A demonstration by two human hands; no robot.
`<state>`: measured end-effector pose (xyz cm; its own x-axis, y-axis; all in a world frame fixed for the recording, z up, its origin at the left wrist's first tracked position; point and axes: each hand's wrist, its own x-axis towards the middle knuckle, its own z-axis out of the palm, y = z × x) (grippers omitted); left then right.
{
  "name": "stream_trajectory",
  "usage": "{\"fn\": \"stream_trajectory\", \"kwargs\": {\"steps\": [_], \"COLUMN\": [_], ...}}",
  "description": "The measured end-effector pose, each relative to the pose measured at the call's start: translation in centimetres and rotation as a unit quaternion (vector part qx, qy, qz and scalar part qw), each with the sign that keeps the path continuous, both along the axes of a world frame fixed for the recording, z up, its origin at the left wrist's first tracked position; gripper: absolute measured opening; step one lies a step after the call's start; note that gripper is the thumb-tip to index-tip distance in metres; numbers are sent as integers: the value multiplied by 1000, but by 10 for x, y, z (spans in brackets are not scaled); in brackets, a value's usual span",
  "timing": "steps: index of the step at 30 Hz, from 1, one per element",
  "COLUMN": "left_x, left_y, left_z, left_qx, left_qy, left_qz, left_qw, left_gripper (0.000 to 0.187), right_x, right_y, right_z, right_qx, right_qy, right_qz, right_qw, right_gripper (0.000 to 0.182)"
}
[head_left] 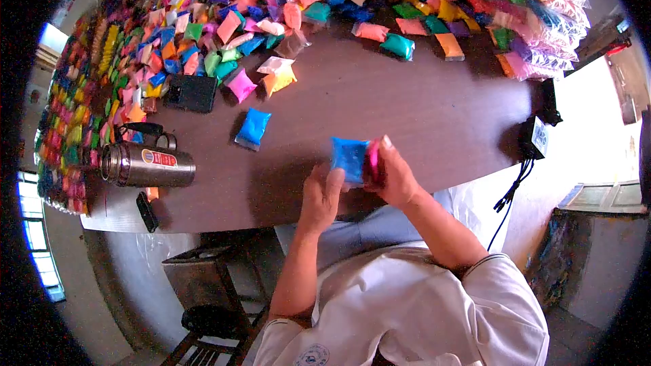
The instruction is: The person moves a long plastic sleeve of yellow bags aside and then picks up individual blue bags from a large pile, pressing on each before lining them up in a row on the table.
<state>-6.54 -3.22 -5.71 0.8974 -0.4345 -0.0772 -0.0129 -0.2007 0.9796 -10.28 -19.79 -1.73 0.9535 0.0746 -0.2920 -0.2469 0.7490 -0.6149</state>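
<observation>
A small clear packet with bright blue filling (348, 156) is held up over the near part of the table. My left hand (321, 195) is closed on its lower left corner, thumb in front. My right hand (396, 177) is closed around a pink packet (373, 153) right beside the blue one; its fingers are partly hidden. Another blue packet (253, 128) lies on the table to the left of my hands. Beyond it rest a magenta packet (240, 85) and a yellow-orange packet (280, 80).
Heaps of colourful packets (230, 27) cover the table's far and left sides. A steel flask (152, 165) lies at the left, near a black box (190, 93). Stacked bags (553, 20) stand at the far right. A black device with cables (534, 138) sits at the right edge.
</observation>
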Motion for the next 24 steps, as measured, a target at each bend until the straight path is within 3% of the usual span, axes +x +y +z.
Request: {"fn": "stream_trajectory", "kwargs": {"steps": [4,6,7,10,15,17,19,22,24], "left_x": [-1,-2,-1,-2,-3,-3,-1,0,0], "left_y": [-4,-5,-4,-4,-4,-2,-1,-3,-3], "left_z": [1,3,3,0,3,3,5,5,3], "left_qx": [-5,-7,-9,-16,-17,-16,-16,-5,6], "left_qy": [-42,-55,-50,-45,-53,19,11,-2,-10], "left_qz": [0,20,11,2,-2,12,6,-3,-7], "left_qw": [999,998,999,999,998,1000,1000,1000,1000], "left_gripper": [32,32,33,33,33,34,35,36,36], "right_x": [-3,-2,0,5,7,6,-1,-2,1], "right_y": [-2,3,9,9,5,4,-3,-8,0], "right_z": [-15,-17,-11,-37,-36,-23,-14,-12,-14], "right_qx": [-3,-226,-218,-267,-240,-221,-88,-20,-78], "right_qy": [-24,-36,-31,-72,-79,-72,-24,-41,-41], "right_qz": [-11,2,-29,-51,-22,-12,21,26,3], "right_qw": [1000,974,975,960,967,972,996,999,996], "right_gripper": [39,27,16,12,15,16,20,25,23]}}
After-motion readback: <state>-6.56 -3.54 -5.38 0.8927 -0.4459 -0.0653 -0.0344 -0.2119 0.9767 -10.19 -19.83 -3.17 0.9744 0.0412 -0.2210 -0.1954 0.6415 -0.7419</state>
